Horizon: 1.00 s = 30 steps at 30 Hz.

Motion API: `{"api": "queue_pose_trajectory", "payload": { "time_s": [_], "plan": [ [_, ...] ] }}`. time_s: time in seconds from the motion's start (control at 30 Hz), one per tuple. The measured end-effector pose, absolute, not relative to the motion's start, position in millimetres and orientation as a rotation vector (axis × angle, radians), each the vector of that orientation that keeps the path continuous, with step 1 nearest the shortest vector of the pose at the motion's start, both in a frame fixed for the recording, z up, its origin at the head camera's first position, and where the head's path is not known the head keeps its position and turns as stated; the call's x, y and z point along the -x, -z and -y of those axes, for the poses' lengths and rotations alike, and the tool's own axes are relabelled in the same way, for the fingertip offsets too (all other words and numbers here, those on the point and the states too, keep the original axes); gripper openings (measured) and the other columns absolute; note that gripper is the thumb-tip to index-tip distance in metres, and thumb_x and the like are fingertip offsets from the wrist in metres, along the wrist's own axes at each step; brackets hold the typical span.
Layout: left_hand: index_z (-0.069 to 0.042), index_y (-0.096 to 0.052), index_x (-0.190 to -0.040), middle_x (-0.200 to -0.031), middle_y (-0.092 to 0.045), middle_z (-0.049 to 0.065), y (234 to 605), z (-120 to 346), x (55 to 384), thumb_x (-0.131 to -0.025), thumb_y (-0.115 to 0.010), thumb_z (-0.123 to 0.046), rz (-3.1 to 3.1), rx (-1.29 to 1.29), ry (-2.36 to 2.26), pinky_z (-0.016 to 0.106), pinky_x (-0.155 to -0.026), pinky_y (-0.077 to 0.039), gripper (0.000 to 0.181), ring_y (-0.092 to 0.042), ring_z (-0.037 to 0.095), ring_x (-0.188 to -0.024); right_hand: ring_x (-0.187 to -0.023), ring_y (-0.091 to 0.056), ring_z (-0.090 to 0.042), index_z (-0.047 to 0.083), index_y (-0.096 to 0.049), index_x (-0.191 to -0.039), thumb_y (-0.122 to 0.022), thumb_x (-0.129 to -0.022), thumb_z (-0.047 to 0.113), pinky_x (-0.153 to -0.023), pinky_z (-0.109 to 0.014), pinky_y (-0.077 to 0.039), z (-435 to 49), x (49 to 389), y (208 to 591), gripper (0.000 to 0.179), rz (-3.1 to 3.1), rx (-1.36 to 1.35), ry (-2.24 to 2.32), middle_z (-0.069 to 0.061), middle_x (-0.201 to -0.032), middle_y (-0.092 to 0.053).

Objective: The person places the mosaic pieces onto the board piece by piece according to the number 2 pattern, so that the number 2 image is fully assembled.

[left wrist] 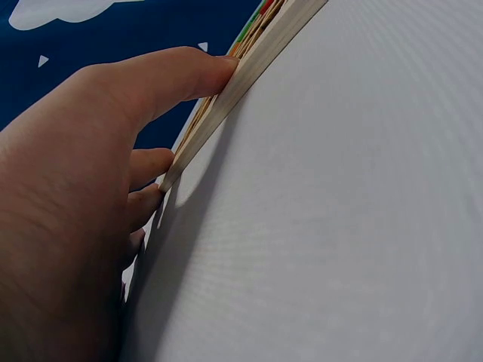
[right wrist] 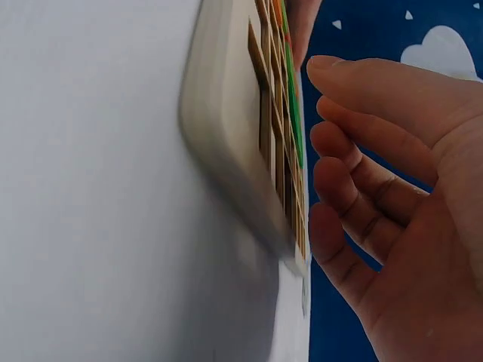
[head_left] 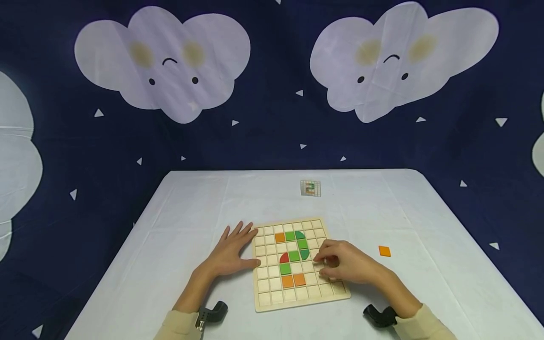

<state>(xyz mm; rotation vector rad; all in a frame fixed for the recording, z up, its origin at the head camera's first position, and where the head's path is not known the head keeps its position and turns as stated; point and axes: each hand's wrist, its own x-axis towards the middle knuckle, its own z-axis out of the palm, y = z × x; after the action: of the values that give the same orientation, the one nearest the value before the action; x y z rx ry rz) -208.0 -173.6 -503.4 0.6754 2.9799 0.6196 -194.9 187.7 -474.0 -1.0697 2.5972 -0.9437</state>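
A wooden grid board (head_left: 276, 297) lies on the table, with orange, green and red tiles in some cells. My left hand (head_left: 229, 252) is at its left side, fingers spread; in the left wrist view the thumb (left wrist: 189, 72) touches the board's edge. Over the right part of the board, my right hand (head_left: 346, 262) has its fingers loosely bent. No tile shows between thumb and fingers in the right wrist view, where the hand (right wrist: 407, 173) is beside the board (right wrist: 226, 113). Among the set tiles are a red quarter-round tile (head_left: 284, 258) and a green square tile (head_left: 285, 268).
A loose orange square tile (head_left: 384, 251) lies on the white table (head_left: 204, 203) right of the board. Toward the back is a small card (head_left: 310, 188) with a gridded picture. Behind the table hangs a dark blue cloth (head_left: 272, 118) with clouds.
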Motion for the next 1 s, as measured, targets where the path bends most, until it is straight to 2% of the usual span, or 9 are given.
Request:
{"api": "queue_pose_trajectory", "payload": {
  "time_s": [0.27, 0.63, 1.0],
  "plan": [
    [-0.020, -0.037, -0.150, -0.157, -0.024, -0.002, 503.7, 174.5, 206.7, -0.075, -0.063, -0.068, -2.976, -0.675, -0.633, 0.045, -0.116, 0.000, 0.092, -0.008, 0.020, -0.145, -0.078, -0.057, -0.013, 0.023, -0.072, -0.104, -0.077, -0.083, 0.024, -0.066, -0.025, -0.049, -211.0, 196.9, 474.4, 0.022, -2.629, 0.978, 1.002, 0.011, -0.096, -0.063],
    [-0.019, -0.036, -0.150, -0.157, -0.023, -0.002, 502.6, 173.5, 206.4, -0.075, -0.062, -0.068, -2.976, -0.669, -0.625, 0.044, -0.116, 0.001, 0.093, -0.007, 0.020, -0.145, -0.074, -0.055, -0.010, 0.020, -0.072, -0.104, -0.080, -0.080, 0.021, -0.063, -0.023, -0.047, -245.4, 195.7, 474.8, 0.025, -2.750, 0.948, 1.046, 0.010, -0.092, -0.064],
    [-0.019, -0.038, -0.149, -0.156, -0.025, -0.002, 504.9, 173.3, 207.5, -0.075, -0.062, -0.069, -2.983, -0.679, -0.646, 0.046, -0.116, -0.001, 0.093, -0.008, 0.020, -0.145, -0.078, -0.056, -0.014, 0.018, -0.072, -0.105, -0.081, -0.079, 0.026, -0.063, -0.024, -0.047, -272.2, 196.0, 474.0, 0.029, -2.810, 0.851, 1.104, 0.007, -0.096, -0.066]
  ]
}}
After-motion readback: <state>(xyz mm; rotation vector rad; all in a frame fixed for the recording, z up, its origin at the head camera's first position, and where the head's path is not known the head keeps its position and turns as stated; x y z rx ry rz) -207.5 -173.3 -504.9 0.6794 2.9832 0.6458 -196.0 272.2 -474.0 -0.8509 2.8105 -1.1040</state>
